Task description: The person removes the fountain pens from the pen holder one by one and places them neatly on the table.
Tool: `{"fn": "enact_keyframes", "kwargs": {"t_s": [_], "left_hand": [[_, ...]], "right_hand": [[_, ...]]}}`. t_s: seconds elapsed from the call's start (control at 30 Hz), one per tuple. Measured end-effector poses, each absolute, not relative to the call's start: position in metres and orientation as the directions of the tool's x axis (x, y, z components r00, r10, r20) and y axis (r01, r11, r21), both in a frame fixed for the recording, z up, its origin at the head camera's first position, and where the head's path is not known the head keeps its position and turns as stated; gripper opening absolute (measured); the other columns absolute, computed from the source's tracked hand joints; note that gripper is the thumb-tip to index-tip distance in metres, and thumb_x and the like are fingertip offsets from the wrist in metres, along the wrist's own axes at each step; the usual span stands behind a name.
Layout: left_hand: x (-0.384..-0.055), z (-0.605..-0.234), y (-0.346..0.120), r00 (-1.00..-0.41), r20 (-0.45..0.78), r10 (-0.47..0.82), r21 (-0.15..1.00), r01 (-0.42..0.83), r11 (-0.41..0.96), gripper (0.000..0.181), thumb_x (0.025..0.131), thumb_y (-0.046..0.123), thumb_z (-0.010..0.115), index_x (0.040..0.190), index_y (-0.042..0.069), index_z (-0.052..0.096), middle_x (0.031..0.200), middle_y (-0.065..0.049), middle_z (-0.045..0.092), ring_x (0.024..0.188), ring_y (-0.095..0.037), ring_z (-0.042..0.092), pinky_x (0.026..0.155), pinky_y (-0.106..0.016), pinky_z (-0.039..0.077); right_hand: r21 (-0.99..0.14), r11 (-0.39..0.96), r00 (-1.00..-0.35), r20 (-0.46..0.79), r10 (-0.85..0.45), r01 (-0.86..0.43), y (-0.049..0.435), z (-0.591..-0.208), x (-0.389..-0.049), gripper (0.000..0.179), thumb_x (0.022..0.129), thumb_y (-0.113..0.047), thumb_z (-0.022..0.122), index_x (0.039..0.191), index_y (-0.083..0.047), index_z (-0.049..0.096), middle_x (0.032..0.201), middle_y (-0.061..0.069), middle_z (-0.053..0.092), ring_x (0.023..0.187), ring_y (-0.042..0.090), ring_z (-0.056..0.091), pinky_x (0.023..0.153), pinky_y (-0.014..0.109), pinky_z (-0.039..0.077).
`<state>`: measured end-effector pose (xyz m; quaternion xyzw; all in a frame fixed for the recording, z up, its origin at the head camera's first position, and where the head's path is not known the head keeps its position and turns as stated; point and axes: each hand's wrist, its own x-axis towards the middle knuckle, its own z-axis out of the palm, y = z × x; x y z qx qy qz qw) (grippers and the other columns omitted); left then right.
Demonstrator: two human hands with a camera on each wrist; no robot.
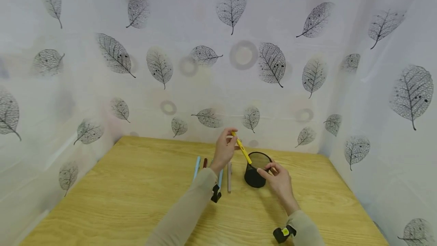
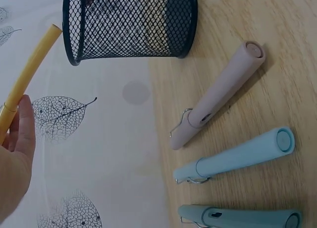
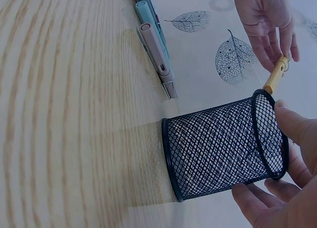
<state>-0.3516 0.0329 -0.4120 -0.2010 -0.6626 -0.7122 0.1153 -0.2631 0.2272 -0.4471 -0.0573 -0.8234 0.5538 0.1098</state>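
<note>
Between its fingers, my left hand [image 1: 223, 152] pinches a yellow pen [image 1: 242, 149] near its upper end. The pen slants down to the right, its lower end at the rim of a black mesh pen holder [image 1: 254, 178]. That holder stands upright on the table, and my right hand [image 1: 280, 183] grips it at the rim, thumb in front and fingers round the side. In the left wrist view, a pinkish-grey pen [image 2: 218, 95], a light blue pen [image 2: 240, 153] and a teal pen [image 2: 247, 217] lie on the table.
Left of the holder, partly behind my left forearm, lie another light blue pen [image 1: 196, 167] and a dark red pen [image 1: 205, 163]. The wooden table [image 1: 136, 189] meets a leaf-patterned curtain [image 1: 205, 86] at its back edge and sides.
</note>
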Motion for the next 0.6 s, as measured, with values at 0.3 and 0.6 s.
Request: {"fn": "enact_keyframes", "kwargs": {"t_s": [0.3, 0.6], "left_hand": [[-0.349, -0.408, 0.027, -0.897, 0.430, 0.102, 0.900, 0.416, -0.133, 0.025, 0.102, 0.002, 0.048, 0.126, 0.005, 0.054, 0.117, -0.021, 0.051, 0.094, -0.036, 0.064, 0.079, -0.047, 0.060], [-0.350, -0.408, 0.018, -0.916, 0.390, 0.089, 0.914, 0.374, -0.158, 0.022, 0.099, 0.003, 0.054, 0.120, 0.005, 0.057, 0.115, -0.020, 0.055, 0.085, -0.022, 0.065, 0.077, -0.049, 0.060]], "right_hand": [[-0.925, 0.379, -0.971, 0.115, 0.210, -0.027, 0.229, -0.449, -0.265, 0.041, 0.082, -0.033, 0.080, 0.101, -0.003, 0.059, 0.156, 0.018, 0.035, 0.137, 0.040, 0.042, 0.109, 0.052, 0.042], [-0.929, 0.369, -0.972, 0.112, 0.205, -0.030, 0.229, -0.447, -0.265, 0.041, 0.083, -0.032, 0.080, 0.101, -0.003, 0.059, 0.157, 0.018, 0.034, 0.139, 0.039, 0.040, 0.109, 0.051, 0.042]]}}
